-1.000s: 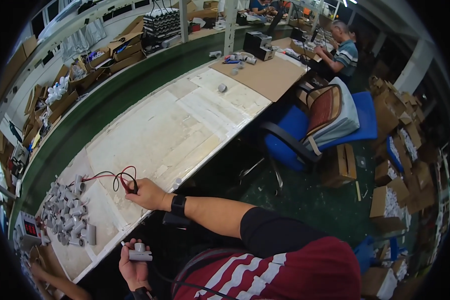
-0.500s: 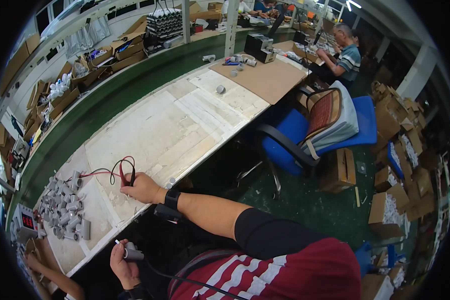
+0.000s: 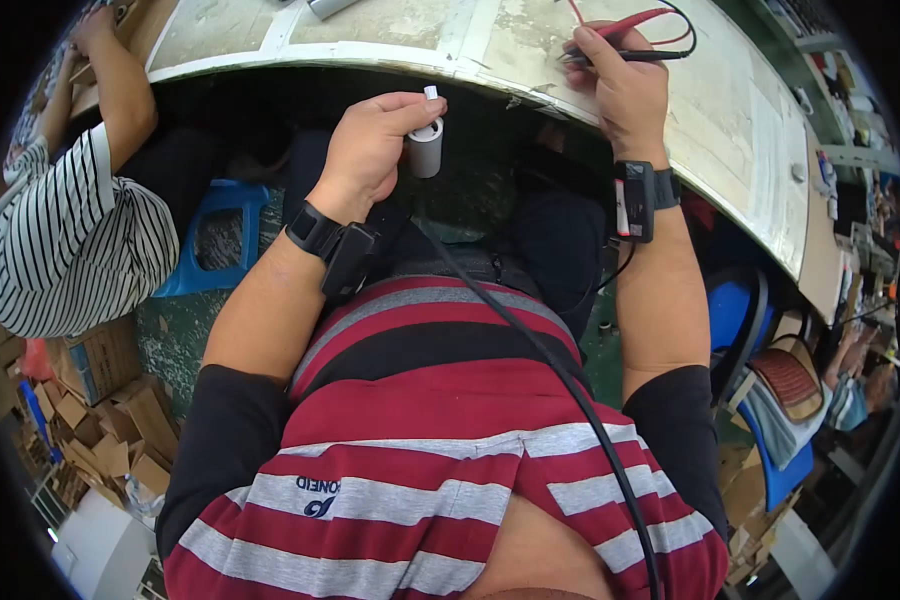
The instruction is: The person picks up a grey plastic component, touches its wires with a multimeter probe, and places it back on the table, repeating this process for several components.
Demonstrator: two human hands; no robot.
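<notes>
Fitting (image 3: 426, 158), pale grey and tube-shaped, is grasped in the left hand (image 3: 363, 147), just off the near edge of the bench (image 3: 370, 45), with a small white stub (image 3: 431, 92) standing up beside the thumb. The right hand (image 3: 631, 98), over the bench to the right, grasps a red probe (image 3: 642, 18) and a black probe (image 3: 660, 54) together. As far as can be judged, taking hold is done, since both hands are loaded; probes and fitting stand well apart, so no contact between them is made yet. Whether this fitting is finished cannot be told. Another grey tube (image 3: 330, 6) lies on the bench, farther left and partly in view
</notes>
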